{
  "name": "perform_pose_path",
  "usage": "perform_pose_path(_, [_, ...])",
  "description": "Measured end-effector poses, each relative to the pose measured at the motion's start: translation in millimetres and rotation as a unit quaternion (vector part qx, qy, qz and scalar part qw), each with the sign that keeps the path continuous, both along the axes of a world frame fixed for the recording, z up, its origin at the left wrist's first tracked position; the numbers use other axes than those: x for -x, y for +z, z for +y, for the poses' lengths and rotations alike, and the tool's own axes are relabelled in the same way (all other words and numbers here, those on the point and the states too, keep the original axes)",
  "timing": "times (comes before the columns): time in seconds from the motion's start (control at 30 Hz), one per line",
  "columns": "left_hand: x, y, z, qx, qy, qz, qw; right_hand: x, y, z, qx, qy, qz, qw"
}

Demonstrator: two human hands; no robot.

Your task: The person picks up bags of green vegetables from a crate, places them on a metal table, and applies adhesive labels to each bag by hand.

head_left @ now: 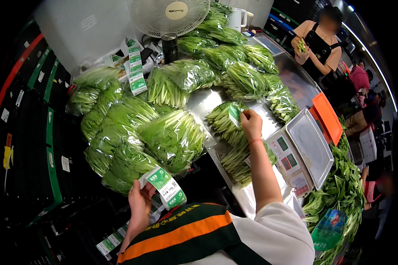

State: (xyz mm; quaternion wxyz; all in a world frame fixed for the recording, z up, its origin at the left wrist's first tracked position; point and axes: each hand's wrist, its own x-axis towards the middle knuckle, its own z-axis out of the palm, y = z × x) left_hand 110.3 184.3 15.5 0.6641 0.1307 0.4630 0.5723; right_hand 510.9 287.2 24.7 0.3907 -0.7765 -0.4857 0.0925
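My left hand (141, 198) holds a strip of green and white printed labels (165, 187), curled over near my apron. Out over the steel table, my right hand (252, 124) pinches one label (234, 115) at its edge, against a bagged bunch of leafy greens (222, 121). Whether that label is stuck down, I cannot tell. More bagged greens (237, 164) lie just below it, partly behind my right forearm. Large clear bags of long-stemmed greens (174, 140) are heaped to the left, between my two hands.
Right of my arm stands a digital scale (297, 152) with a metal pan, beside an orange plastic basket (328, 117). Loose greens (338, 179) pile beyond it. A fan (172, 15) and a dark flask (169, 49) stand behind. Black crates (26, 132) line the left. A co-worker (318, 49) stands across.
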Motion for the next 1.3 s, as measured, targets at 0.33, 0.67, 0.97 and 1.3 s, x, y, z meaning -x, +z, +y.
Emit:
perform_pose_path(0.33, [-1, 13, -27, -0.036, -0.509, 0.105, 0.853, 193, -8, 110, 0.021, 0.522, -0.155, 0.839])
perform_pose_path(0.67, [46, -12, -77, 0.007, -0.464, 0.236, 0.854, 141, 58, 73, 0.102, 0.438, -0.03, 0.893])
perform_pose_path(0.97, [18, 2, -38, -0.012, -0.084, 0.024, 0.996, 95, 19, -24, -0.112, 0.124, -0.223, 0.96])
perform_pose_path(1.3, [-6, -4, -32, -0.06, -0.066, 0.102, 0.991, 232, 13, -102, -0.123, 0.538, -0.101, 0.828])
